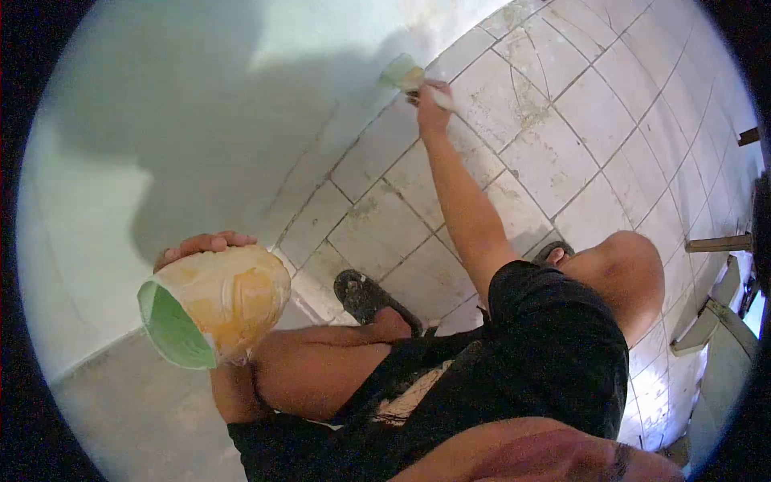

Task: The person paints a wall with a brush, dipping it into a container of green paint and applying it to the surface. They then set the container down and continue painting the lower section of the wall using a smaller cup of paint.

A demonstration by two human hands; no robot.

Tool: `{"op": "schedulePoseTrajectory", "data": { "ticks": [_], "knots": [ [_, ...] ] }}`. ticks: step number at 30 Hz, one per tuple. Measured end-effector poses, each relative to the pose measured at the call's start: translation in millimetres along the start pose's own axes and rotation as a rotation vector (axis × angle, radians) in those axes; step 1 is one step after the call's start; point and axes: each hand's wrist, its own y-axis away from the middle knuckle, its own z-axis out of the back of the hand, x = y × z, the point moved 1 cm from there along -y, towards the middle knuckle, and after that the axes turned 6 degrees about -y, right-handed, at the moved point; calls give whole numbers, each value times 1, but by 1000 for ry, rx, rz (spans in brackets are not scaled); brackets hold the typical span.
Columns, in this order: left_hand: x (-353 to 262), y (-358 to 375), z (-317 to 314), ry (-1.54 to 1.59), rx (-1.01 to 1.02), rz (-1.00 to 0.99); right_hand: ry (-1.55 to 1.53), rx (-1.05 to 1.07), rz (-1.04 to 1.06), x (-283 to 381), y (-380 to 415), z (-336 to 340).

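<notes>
**Crouching Beside a Pale Mint-Green Wall (201, 136)**

The wall fills the upper left of the view, with a broad dark shadow across it and a bright patch near the top. Along its foot runs a floor of square, off-white tiles (590, 120) with dark joints and brownish stains. The person, in a black short-sleeved top (562, 341), has bare knees bent.

Weathered brown wooden pieces (719, 243) stand at the far right edge. To the lower left, in front of the wall, is a rounded cream-and-orange plastic container (245, 297), its wide mouth turned to the lower left of the view and its inside coated with light green paint (170, 325). A black, pale-speckled sandal (360, 296) is on one foot on the tiles.

The hands are well apart. The left hand (207, 242) is clasped round the container, fingers showing over its far side. The right hand (434, 112), arm outstretched, is closed on a flat paintbrush with a whitish handle (442, 99). Its green-coated bristles (397, 71) are at the wall's foot, near the tile edge; whether they touch it, I cannot tell.
</notes>
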Motion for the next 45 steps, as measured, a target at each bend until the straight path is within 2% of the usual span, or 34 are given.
{"op": "schedulePoseTrajectory", "data": {
  "ticks": [1, 2, 4, 6, 9, 12, 14, 16, 19, 20, 22, 24, 25, 26, 27, 28, 29, 30, 31, 34, 36, 38, 40, 44, 45],
  "knots": [
    [2, 4, -4, -1, -8, 7, 6, -70, -42, 13, -2, 4],
    [6, 7, -12, -37, -128, -66, 15, -136, -88, 25, -5, 8],
    [4, 14, -19, -86, -277, -117, -157, -231, -44, 33, -22, 24],
    [-9, 9, -26, -155, -177, -157, -247, -247, 82, 76, -21, 19],
    [-7, 8, -11, -68, -127, -206, -263, -266, 110, 110, -22, 5],
    [-9, 5, 5, -85, -69, -210, -253, -152, 91, 115, -18, -9],
    [-3, -3, 14, -48, -33, -233, -280, -143, 49, 96, -19, 0],
    [8, -4, 20, 0, -3, -273, -121, -155, -74, 87, -15, 0],
    [24, -6, 25, -12, -58, -214, -173, -89, -79, 96, 19, -20],
    [28, -7, 20, 33, -247, -86, -180, -88, -78, 95, 22, -27],
    [35, 0, 15, 76, -445, 52, -283, 14, -47, 92, 29, -36],
    [40, 6, 8, -68, -314, 69, -241, 42, -63, 53, 19, -24],
    [38, 3, -2, -69, -318, 71, -89, 24, -54, 24, 13, -10],
    [31, -4, -18, -148, -186, 15, 62, 3, -43, 4, 12, 3],
    [32, -7, -22, -193, -115, -16, -7, -45, -140, -4, 11, 13],
    [33, -9, -26, -235, -46, -50, -17, -46, -138, -10, 8, 24],
    [37, -9, -25, -47, -42, -63, 32, -34, -137, -13, 4, 35],
    [33, -1, -31, -15, -86, -30, 87, -21, -147, -18, 3, 46],
    [27, 4, -41, 19, -132, 1, 214, -60, -50, -13, 4, 51],
    [9, 13, -64, -59, -208, 93, 99, -91, -100, -1, -3, 56],
    [0, 11, -73, -89, -222, 147, 156, -84, -60, 1, -7, 53],
    [0, 7, -81, -136, -215, 38, 205, -79, -10, -2, -9, 46],
    [6, -1, -87, -149, -206, 0, 431, -9, 147, 0, -11, 38],
    [36, -16, -96, -115, -225, -130, 461, -57, 121, 2, -11, 16],
    [42, -17, -93, -104, -231, -157, 547, -69, 169, 4, -10, 11]
  ]
}}
